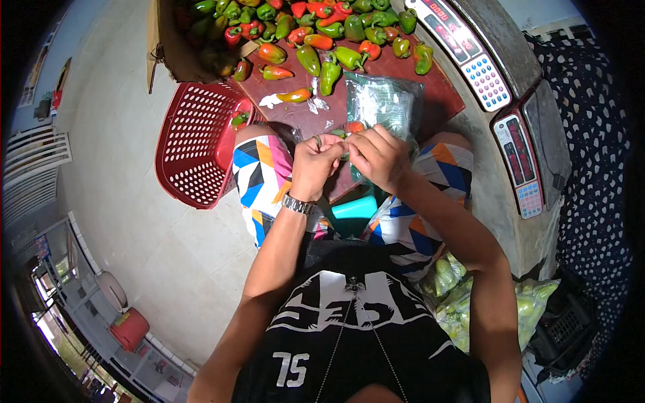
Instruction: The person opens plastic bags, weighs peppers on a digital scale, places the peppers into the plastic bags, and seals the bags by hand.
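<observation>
My left hand (317, 161) and my right hand (378, 156) meet over the near edge of the red table (437, 97). Fingers of both are pinched together on a clear plastic bag, with a red and green pepper (355, 127) showing just beyond them. Beside my right hand lies a stack of clear plastic bags (383, 106). Farther back, red and green peppers (308, 59) are spread over the table, and an orange-green one (295, 96) lies nearer, by a torn white scrap (270, 101).
A red perforated basket (195, 144) with a pepper inside stands left of the table. At the upper left is a cardboard box (156, 40). Two digital scales (485, 80) are on the right. Filled bags (531, 305) lie at lower right, and a teal container (354, 208) is below my hands.
</observation>
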The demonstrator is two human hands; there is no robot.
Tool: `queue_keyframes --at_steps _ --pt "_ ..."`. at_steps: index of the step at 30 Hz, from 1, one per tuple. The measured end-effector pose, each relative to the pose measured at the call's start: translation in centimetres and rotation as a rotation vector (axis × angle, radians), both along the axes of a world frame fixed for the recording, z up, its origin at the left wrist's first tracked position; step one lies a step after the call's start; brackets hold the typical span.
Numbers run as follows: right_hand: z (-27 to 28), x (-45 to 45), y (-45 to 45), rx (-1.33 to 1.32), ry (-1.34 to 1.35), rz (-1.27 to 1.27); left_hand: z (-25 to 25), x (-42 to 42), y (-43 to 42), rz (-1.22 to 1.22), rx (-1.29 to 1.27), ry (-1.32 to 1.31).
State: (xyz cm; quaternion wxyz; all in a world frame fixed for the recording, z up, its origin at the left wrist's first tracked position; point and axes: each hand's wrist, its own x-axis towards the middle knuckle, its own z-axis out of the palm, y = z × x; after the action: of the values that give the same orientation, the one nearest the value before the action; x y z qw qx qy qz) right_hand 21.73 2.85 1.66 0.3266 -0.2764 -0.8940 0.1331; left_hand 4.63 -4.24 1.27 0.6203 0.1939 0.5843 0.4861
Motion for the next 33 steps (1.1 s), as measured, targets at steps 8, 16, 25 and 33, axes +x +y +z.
queue_keyframes --at_steps 8,16,25,33 --pt "-0.8 0.4 0.1 -0.025 0.012 0.034 0.4 -0.5 0.0 -0.071 0.021 0.011" --pt "-1.0 0.5 0.6 0.061 -0.09 0.054 0.2 -0.4 0.3 -0.095 0.053 -0.017" --pt "-0.4 -0.2 1.2 0.125 -0.201 0.035 2.2 -0.2 0.9 -0.144 0.191 0.652" --pt "-0.6 0.3 1.6 0.135 -0.181 0.092 2.2 0.1 2.4 -0.197 0.134 0.613"
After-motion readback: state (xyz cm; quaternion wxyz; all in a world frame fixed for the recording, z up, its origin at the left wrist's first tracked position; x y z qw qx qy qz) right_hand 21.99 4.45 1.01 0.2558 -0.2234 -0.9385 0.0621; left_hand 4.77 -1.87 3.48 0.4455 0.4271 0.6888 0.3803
